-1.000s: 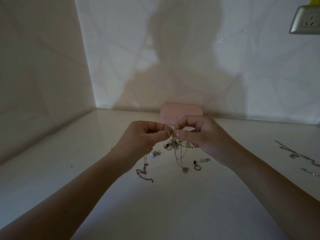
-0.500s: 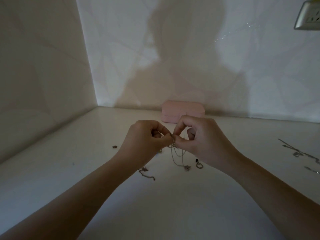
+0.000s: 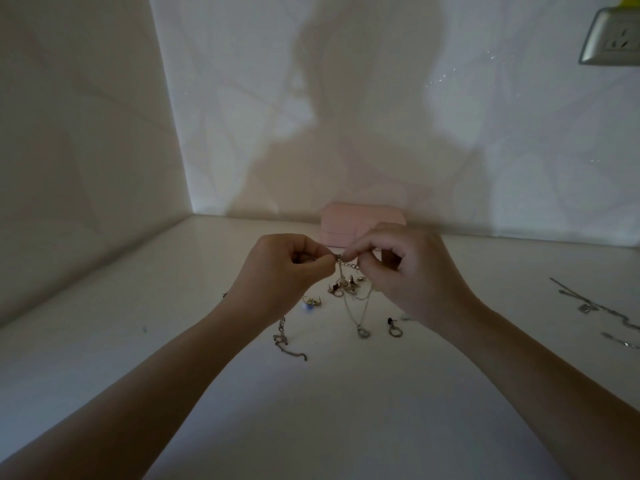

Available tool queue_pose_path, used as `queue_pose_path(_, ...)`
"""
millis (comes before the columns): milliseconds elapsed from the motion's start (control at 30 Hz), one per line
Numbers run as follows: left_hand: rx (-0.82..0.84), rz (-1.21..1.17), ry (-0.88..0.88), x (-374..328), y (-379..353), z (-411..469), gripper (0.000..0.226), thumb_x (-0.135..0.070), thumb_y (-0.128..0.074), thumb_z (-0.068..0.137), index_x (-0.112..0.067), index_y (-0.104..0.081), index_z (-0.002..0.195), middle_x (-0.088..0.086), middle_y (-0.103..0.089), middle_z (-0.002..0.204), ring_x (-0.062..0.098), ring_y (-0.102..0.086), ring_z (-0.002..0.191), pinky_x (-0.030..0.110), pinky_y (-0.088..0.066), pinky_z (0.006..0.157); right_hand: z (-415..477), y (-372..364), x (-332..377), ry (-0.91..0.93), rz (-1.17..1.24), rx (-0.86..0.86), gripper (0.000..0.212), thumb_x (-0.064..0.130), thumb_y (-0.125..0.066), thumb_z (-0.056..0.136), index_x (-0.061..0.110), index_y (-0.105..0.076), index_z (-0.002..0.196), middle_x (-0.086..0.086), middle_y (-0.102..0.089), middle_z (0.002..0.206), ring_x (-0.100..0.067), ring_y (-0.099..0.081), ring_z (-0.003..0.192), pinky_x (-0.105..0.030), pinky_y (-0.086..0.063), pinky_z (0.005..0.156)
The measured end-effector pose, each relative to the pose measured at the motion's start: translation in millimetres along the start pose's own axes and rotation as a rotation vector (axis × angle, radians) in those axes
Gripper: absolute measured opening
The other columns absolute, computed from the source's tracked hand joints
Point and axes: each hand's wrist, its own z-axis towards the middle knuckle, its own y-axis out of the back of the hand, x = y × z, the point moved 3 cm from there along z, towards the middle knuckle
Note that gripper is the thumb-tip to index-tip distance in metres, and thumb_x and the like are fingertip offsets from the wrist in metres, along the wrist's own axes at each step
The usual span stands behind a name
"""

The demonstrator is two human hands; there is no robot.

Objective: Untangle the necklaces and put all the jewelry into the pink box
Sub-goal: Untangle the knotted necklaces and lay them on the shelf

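The left hand and right hand are pinching a thin silvery necklace. Its loops are dangling before the pink box.

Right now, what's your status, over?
Left hand and right hand pinch a necklace, chain hanging. Pink box shut, behind them. Earrings loose on table; nothing blocking.

The pink box sits shut against the far wall, low with rounded corners. Just in front of it, a silver chain is pinched between the left hand and right hand. The rest droops in loops to a small pendant low by the bench. There's a clump of metal bits behind the loops, a blue-stoned piece to the left, a loose chain at near left, a dangly earring to the right, and more chains way off right.
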Motion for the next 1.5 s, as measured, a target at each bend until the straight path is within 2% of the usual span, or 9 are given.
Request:
queue_pose_path(200,-0.047,-0.018,-0.059,-1.1,2.7,-0.6,0.01,-0.013,-0.069,0.082,-0.007,-0.07,0.075,-0.003,-0.039,0.044,0.006,-0.027,0.035,0.009,-0.025,0.038,-0.1,-5.2,-2.7,-0.071,0.097,0.002,0.011,0.014,-0.077,0.079,0.016,-0.078,0.09,0.019,-0.06,0.065,-0.005,-0.044,0.052,-0.009,-0.031,0.053)
queue_pose_path(367,-0.033,0.007,-0.121,-1.4,0.0,-2.3,0.009,-0.01,-0.071,0.08,-0.005,-0.068,0.073,-0.003,-0.038,0.046,0.005,-0.028,0.04,0.011,-0.029,0.042,-1.1,-7.8,-2.1,-0.246,0.262,0.026,0.01,0.011,-0.074,0.081,0.022,-0.075,0.081,0.023,-0.055,0.049,-0.002,-0.045,0.044,-0.006,-0.031,0.047)
queue_pose_path(500,-0.044,0.072,-0.177,-3.0,-2.4,-4.3,0.009,-0.011,-0.072,0.076,-0.01,-0.066,0.069,-0.003,-0.04,0.049,0.006,-0.031,0.044,0.014,-0.03,0.045,-2.7,-10.5,1.5,-0.32,0.289,0.069,0.009,0.005,-0.07,0.083,0.013,-0.071,0.078,0.022,-0.049,0.04,-0.001,-0.043,0.038,-0.006,-0.028,0.042)
queue_pose_path(800,-0.041,0.003,-0.024,2.4,-8.2,-3.4,0.009,-0.014,-0.064,0.083,-0.013,-0.067,0.074,-0.003,-0.051,0.051,0.003,-0.035,0.036,0.011,-0.029,0.037,-4.4,-9.9,9.8,-0.178,0.063,0.037,0.012,0.005,-0.073,0.076,0.014,-0.067,0.07,0.029,-0.054,0.055,-0.006,-0.043,0.045,-0.012,-0.031,0.046)
queue_pose_path(967,0.005,-0.01,-0.021,-0.1,-5.5,-3.4,0.009,-0.013,-0.064,0.084,-0.012,-0.068,0.076,-0.003,-0.051,0.054,0.002,-0.034,0.035,0.009,-0.027,0.038,-4.3,-7.5,7.9,-0.186,0.086,-0.026,0.013,0.009,-0.07,0.079,0.016,-0.064,0.069,0.024,-0.057,0.06,-0.006,-0.047,0.048,-0.01,-0.033,0.05)
queue_pose_path(1033,0.015,-0.001,-0.034,-0.5,-4.6,-3.4,0.01,-0.012,-0.064,0.084,-0.013,-0.067,0.075,-0.006,-0.051,0.053,0.002,-0.035,0.037,0.009,-0.028,0.039,-2.8,-9.3,1.8,-0.297,0.23,0.002,0.018,0.01,-0.067,0.082,0.017,-0.062,0.066,0.018,-0.058,0.065,-0.005,-0.047,0.05,-0.015,-0.036,0.052)
queue_pose_path(1167,0.01,0.037,-0.071,-0.5,-0.4,-1.3,0.01,-0.014,-0.065,0.084,-0.016,-0.066,0.075,-0.013,-0.045,0.047,0.003,-0.035,0.041,0.008,-0.03,0.042,-1.6,-18.5,-11.4,-0.62,0.705,0.204,0.014,0.019,-0.055,0.074,0.014,-0.063,0.063,-0.005,-0.055,0.074,-0.02,-0.044,0.064,-0.022,-0.034,0.051)
queue_pose_path(1367,0.025,-0.068,-0.091,-3.9,1.9,-0.4,0.012,-0.011,-0.064,0.085,-0.015,-0.062,0.074,-0.015,-0.051,0.055,0.003,-0.033,0.043,0.01,-0.027,0.042,-1.4,-21.1,-9.3,-0.721,1.207,0.226,0.018,0.017,-0.052,0.07,0.018,-0.05,0.053,-0.001,-0.049,0.067,-0.015,-0.046,0.062,-0.029,-0.032,0.062)
queue_pose_path(1500,0.013,-0.175,-0.034,0.3,8.6,2.0,0.017,-0.016,-0.061,0.086,-0.023,-0.058,0.07,0.009,-0.048,0.069,0.019,-0.03,0.055,0.026,-0.027,0.051,1.9,-12.3,-20.1,-0.772,1.293,0.132,0.034,0.026,-0.05,0.079,0.021,-0.046,0.046,0.001,-0.056,0.07,-0.013,-0.051,0.065,-0.024,-0.038,0.059)
